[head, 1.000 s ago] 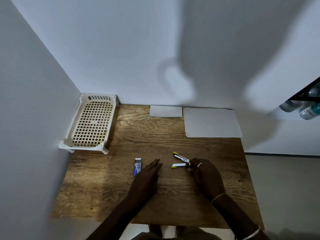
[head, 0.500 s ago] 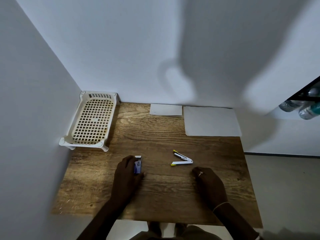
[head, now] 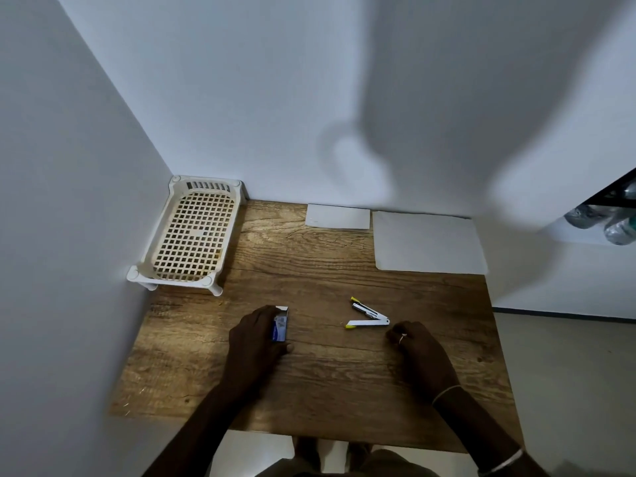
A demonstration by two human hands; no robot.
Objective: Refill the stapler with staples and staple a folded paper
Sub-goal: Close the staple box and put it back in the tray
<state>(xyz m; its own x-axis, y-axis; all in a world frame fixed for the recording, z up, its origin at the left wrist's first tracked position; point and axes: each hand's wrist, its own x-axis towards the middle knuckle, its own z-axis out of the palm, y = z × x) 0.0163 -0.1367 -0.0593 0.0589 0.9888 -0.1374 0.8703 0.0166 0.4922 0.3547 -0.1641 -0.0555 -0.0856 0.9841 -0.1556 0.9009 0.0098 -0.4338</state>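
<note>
My left hand point(head: 256, 339) curls over the staple box point(head: 280, 325) on the surface point(head: 320, 383), fingers on one side and thumb at its near end. My right hand point(head: 418, 349) rests loosely curled, holding nothing, just beside the stapler point(head: 368, 316), which lies hinged wide open. Two papers point(head: 428, 242) lie by the wall.
</note>
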